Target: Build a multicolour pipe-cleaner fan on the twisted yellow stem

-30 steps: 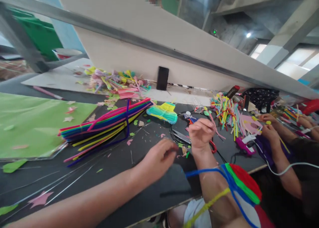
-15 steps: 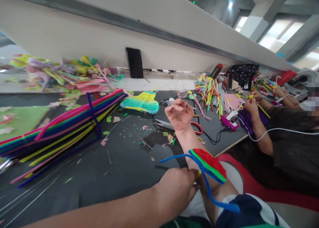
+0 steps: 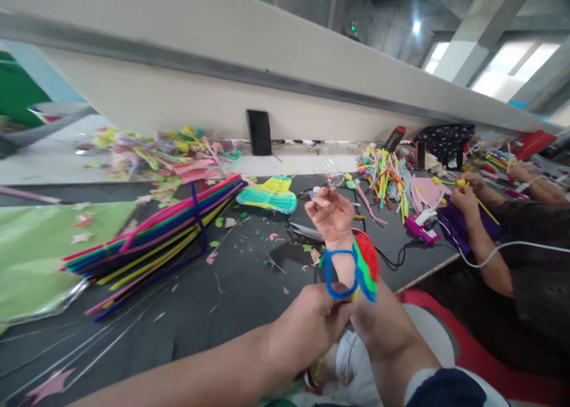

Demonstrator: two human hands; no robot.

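**Blue loop on my right wrist**

Nearest, my left hand [image 3: 312,321] pinches the blue pipe cleaner [image 3: 328,276] looped round my right wrist, beside a red-green felt disc [image 3: 369,263]. My right hand [image 3: 332,214] stands upright, fingers curled shut, partly blocking the scissors [image 3: 307,232]. The pipe-cleaner bundle [image 3: 169,229] lies farther left.

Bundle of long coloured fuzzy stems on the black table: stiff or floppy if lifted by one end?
The bundle of long coloured fuzzy stems would probably droop, since its loose strands already bow and splay. It is likely light, as the stems are thin. The purple stem tie should hold it together.

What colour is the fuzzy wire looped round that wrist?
The fuzzy wire is blue, shown best in the head view.
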